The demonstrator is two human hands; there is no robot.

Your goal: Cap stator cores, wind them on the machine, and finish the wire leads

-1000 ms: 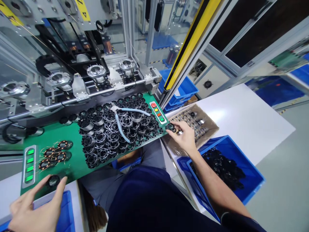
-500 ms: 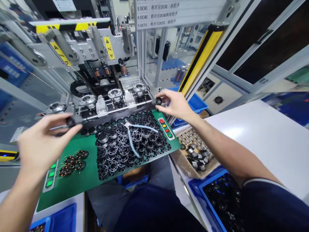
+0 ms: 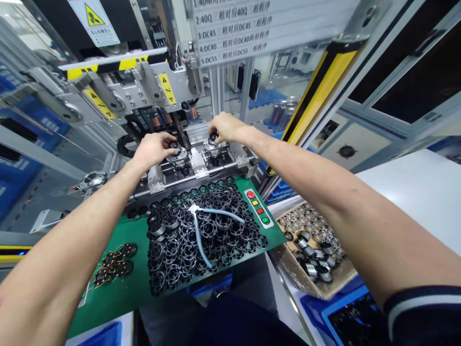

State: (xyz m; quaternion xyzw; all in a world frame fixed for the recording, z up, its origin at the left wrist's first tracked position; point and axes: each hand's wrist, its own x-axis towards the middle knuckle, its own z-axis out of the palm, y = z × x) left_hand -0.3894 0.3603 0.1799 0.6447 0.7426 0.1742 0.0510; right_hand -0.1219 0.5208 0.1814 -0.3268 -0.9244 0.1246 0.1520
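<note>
My left hand pinches a black ring-shaped stator core at the top of a round metal fixture on the machine. Farther right, my right hand has its fingers closed on another black stator core, which sits at the mouth of the neighbouring fixture. How deep either core is seated I cannot tell. In front of the machine lie many black stator cores on the green table. Pliers with light blue handles rest open across them.
Copper-wound stators lie at the table's left. A button panel is on its right side. Beyond stands a cardboard box of cores, near a blue bin. Yellow-black striped machine parts overhang the fixtures.
Both hands have moved forward onto the fixtures, each carrying a stator core. My left hand has also swung well to the right, and my right hand slightly left.
</note>
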